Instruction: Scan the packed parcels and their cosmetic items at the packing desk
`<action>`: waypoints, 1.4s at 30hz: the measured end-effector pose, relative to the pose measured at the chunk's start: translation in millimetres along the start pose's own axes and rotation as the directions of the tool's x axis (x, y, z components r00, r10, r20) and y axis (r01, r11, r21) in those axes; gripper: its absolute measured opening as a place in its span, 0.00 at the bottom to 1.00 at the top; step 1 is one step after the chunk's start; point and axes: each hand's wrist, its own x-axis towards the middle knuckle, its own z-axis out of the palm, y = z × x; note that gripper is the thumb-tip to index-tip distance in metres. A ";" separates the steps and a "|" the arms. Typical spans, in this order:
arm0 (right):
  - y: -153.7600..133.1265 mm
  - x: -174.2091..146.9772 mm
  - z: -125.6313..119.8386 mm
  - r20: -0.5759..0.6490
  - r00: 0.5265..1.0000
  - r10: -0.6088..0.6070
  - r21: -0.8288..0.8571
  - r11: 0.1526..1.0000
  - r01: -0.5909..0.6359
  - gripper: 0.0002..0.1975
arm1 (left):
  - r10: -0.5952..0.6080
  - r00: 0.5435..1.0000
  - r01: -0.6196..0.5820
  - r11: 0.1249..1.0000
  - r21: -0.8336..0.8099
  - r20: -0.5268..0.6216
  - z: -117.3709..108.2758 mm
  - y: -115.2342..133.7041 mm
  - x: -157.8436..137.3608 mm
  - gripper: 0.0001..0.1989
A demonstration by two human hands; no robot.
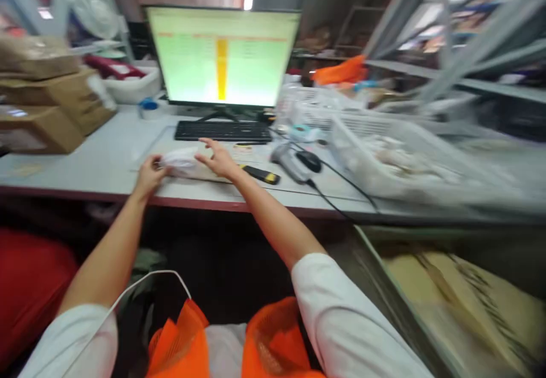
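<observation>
A white plastic-wrapped packet [181, 162] lies near the front edge of the desk, below the keyboard. My left hand [150, 178] grips its left end, the fingers and thumb closed on it. At the packet's right end my right hand [218, 161] is open, with index finger and thumb spread apart; whether it touches the wrap I cannot tell. Just right of that hand lies a black and yellow box cutter [261, 174]. The black keyboard [222, 131] sits behind both hands. Motion blur hides any print on the packet.
A lit monitor [224, 57] stands at the back. Cardboard boxes [46, 96] are stacked on the left. On the right are a barcode scanner [291, 162] with its cable, a black mouse [309, 161] and a white plastic basket [362, 162]. A bin of packages [464, 298] stands below right.
</observation>
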 end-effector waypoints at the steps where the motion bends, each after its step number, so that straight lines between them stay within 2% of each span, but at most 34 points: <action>1: 6.5 11.8 15.1 0.039 0.999 -0.023 0.034 0.999 0.021 0.29 | -0.003 1.000 0.003 1.000 0.007 -0.025 -17.4 -10.1 -0.1 0.19; 2: 12.5 21.1 27.7 0.078 0.996 -0.048 0.073 0.996 0.043 0.27 | 0.006 1.000 -0.006 1.000 -0.001 -0.025 -27.3 -18.8 0.9 0.21; 4: 23.3 31.5 45.0 0.111 0.989 -0.096 0.147 0.986 0.079 0.23 | 0.048 0.998 -0.049 0.998 -0.038 -0.027 -31.7 -32.5 5.6 0.21; 6: 32.4 33.4 52.7 0.052 0.993 -0.109 0.203 0.974 0.096 0.25 | 0.082 0.994 -0.085 0.995 -0.049 -0.067 -27.3 -40.4 9.5 0.20; 8: 39.4 31.3 53.7 -0.061 0.995 -0.077 0.225 0.970 0.089 0.28 | 0.113 0.989 -0.113 0.994 0.010 -0.093 -23.3 -42.5 9.3 0.19; 11: 44.1 28.6 50.1 -0.167 0.986 -0.027 0.247 0.967 0.069 0.28 | 0.212 0.977 -0.206 0.972 0.116 -0.034 -22.9 -39.6 5.0 0.17; 13: 43.3 28.4 48.0 -0.171 0.985 0.008 0.293 0.955 0.043 0.29 | 0.221 0.975 -0.221 0.971 0.094 0.010 -23.9 -38.7 3.5 0.17; 15: 40.5 28.7 47.4 -0.122 0.990 0.069 0.384 0.923 -0.017 0.28 | 0.155 0.988 -0.156 0.985 0.080 0.022 -23.7 -40.0 4.1 0.17; 17: 37.9 28.8 47.9 -0.062 0.992 0.106 0.480 0.875 -0.063 0.27 | 0.084 0.996 -0.086 0.987 0.136 0.024 -22.1 -41.7 5.3 0.16; 20: 38.2 29.1 49.1 -0.078 0.995 0.063 0.511 0.859 -0.014 0.25 | 0.043 0.998 -0.049 0.991 0.128 0.047 -18.5 -39.5 5.4 0.15; 23: 44.6 31.1 49.5 -0.138 0.988 0.074 0.429 0.903 -0.007 0.20 | 0.051 0.999 -0.053 0.989 -0.136 -0.020 -16.8 -30.3 3.1 0.17; 25: 50.1 33.6 49.6 -0.169 0.974 0.150 0.403 0.912 -0.070 0.17 | 0.001 0.999 -0.017 0.926 -0.377 -0.043 -16.0 -23.8 1.8 0.18; 27: 54.9 36.5 49.5 -0.189 0.947 0.260 0.444 0.882 -0.154 0.16 | -0.081 0.997 0.067 0.841 -0.536 -0.003 -13.3 -19.7 1.8 0.18; 30: 59.6 40.4 49.8 -0.184 0.892 0.414 0.564 0.787 -0.249 0.15 | -0.197 0.979 0.196 0.829 -0.524 0.055 -1.4 -19.4 5.5 0.23; 34: 60.0 42.0 50.1 -0.198 0.865 0.461 0.637 0.731 -0.244 0.11 | -0.257 0.955 0.295 0.867 -0.402 0.148 24.3 -20.0 13.4 0.25; 38: 55.0 36.7 46.1 -0.187 0.896 0.403 0.463 0.841 -0.282 0.08 | -0.160 0.929 0.232 0.954 -0.189 0.335 42.1 -12.6 16.3 0.36; 40: 50.8 31.8 43.7 -0.198 0.917 0.345 0.290 0.915 -0.281 0.06 | -0.121 0.893 0.185 0.976 -0.110 0.433 45.9 -9.5 14.3 0.40; 42: 45.0 27.0 43.1 -0.188 0.930 0.317 0.094 0.948 -0.304 0.05 | -0.064 0.881 0.128 0.986 -0.106 0.469 48.0 -9.1 10.3 0.42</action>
